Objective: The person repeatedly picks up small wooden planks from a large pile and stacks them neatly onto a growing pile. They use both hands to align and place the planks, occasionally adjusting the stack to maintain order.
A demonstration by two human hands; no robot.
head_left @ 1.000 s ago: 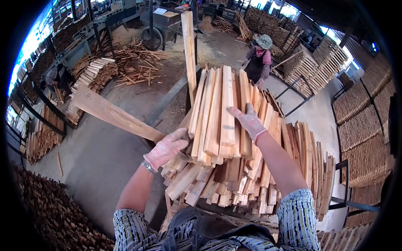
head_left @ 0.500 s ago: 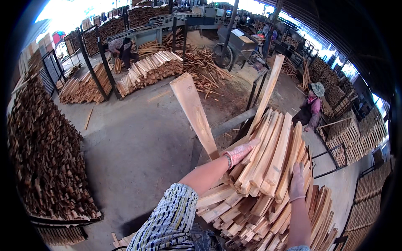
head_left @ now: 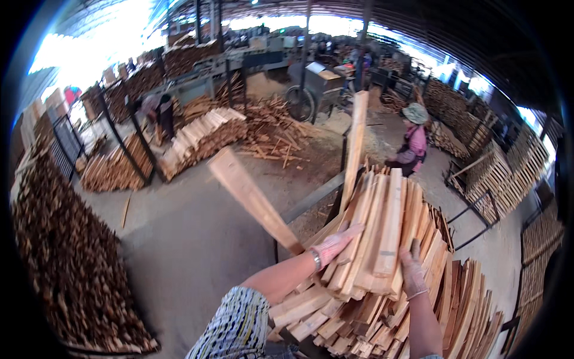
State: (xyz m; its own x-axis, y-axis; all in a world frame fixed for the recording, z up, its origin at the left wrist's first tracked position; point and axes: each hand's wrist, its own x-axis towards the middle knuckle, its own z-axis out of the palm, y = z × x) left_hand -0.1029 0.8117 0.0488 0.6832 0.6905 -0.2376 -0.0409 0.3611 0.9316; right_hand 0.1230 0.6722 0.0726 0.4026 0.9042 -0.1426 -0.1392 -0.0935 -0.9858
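Count one bundle of pale wooden slats [head_left: 388,227], right of centre, on top of lower slat pile [head_left: 353,329]. Cannot count single slats exactly; too much overlap. Count two gloved hands on bundle, one per side: left hand [head_left: 336,245] laid against left flank, with fingers stretched over slats, not curled around any, metal band [head_left: 315,260] at wrist; right hand [head_left: 412,273] against right flank, with fingers pointing up along slats, not closed around any. Cannot tell pressing force.

Count one wide board [head_left: 254,198], tilted left, with lower end near left wrist; one tall plank [head_left: 357,143], nearly upright, beyond bundle.

Containers: count one grey wheeled cart [head_left: 329,97], with tan fill [head_left: 330,75] at top, too blurred to identify; one wheel [head_left: 300,103] clearly visible.

Count two nearer co-workers: one in sun hat [head_left: 415,113] and pink top [head_left: 417,143], past bundle; one bent figure [head_left: 164,113] at far left, beside slat stacks. See one loose slat heap [head_left: 278,131] mid-floor, one big dark slat stack [head_left: 66,263] at left.
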